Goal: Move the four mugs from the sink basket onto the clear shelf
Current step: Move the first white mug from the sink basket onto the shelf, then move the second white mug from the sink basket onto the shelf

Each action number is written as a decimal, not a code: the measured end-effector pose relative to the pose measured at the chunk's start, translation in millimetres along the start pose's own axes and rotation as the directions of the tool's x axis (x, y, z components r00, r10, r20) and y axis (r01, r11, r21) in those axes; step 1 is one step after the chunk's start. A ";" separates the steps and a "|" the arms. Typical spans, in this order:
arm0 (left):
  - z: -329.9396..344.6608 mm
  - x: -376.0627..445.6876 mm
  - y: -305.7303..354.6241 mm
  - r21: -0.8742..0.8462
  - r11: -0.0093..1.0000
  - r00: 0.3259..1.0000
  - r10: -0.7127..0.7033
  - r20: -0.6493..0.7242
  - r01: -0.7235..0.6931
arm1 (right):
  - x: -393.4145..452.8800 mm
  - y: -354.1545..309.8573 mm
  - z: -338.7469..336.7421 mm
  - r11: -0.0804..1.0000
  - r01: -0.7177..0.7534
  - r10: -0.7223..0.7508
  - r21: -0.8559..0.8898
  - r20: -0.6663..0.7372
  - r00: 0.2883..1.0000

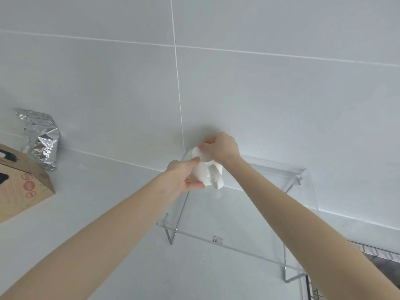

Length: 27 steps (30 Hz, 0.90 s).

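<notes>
Both hands [190,176] around seemingly inverted mug [207,172], above shelf [238,224].

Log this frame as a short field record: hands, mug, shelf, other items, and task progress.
left hand: grips the white mug's side
right hand: fingers on the mug's upturned base
white mug: upside down, tilted, handle toward the camera, at the shelf's back left corner
clear shelf: stands on the white counter against the tiled wall; no other mug on it
other items: foil bag and cardboard box at left; wire sink basket edge at lower right
progress: first mug being placed, not yet released
</notes>
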<state>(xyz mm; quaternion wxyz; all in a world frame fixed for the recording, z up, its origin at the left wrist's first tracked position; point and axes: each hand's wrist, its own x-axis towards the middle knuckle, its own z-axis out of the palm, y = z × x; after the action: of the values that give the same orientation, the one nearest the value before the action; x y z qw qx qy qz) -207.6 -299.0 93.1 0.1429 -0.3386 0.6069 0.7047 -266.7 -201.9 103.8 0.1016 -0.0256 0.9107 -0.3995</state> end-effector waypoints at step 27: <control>306.0 -144.4 -298.4 0.511 0.669 0.718 0.050 0.694 -0.540 | -310.0 419.1 -198.3 0.787 -0.477 0.576 0.392 -0.192 0.794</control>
<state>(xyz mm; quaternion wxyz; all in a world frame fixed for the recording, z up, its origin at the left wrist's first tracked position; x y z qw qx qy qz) -12.5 89.1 -28.9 0.3261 0.1043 0.7869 0.5134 10.2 265.8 -21.4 0.0729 0.3106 0.8069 -0.4971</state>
